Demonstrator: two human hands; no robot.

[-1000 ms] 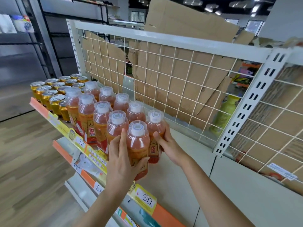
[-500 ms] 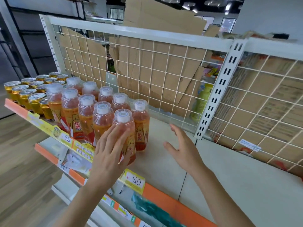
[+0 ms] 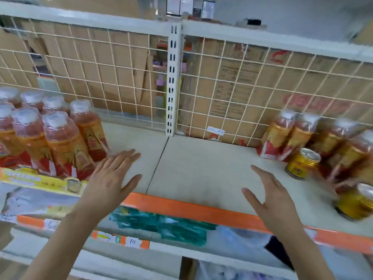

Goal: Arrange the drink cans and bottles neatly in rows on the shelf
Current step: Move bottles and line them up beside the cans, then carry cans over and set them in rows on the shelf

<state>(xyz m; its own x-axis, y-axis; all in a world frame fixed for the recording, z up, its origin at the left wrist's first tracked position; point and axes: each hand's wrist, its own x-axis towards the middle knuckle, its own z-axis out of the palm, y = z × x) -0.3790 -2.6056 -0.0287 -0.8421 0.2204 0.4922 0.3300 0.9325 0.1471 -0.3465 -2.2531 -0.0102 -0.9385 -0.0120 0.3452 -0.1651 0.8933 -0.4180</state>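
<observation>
Left hand (image 3: 110, 178) and right hand (image 3: 276, 201), grip released, spread over the beige shelf (image 3: 201, 170) before wire mesh (image 3: 232, 93).

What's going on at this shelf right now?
A person is stocking a store shelf with bare hands. The left hand and right hand are both open over the bare middle stretch, holding nothing. Orange bottles stand in tidy rows at the left. At the right, loose bottles and two gold cans sit clustered, not yet lined up.
</observation>
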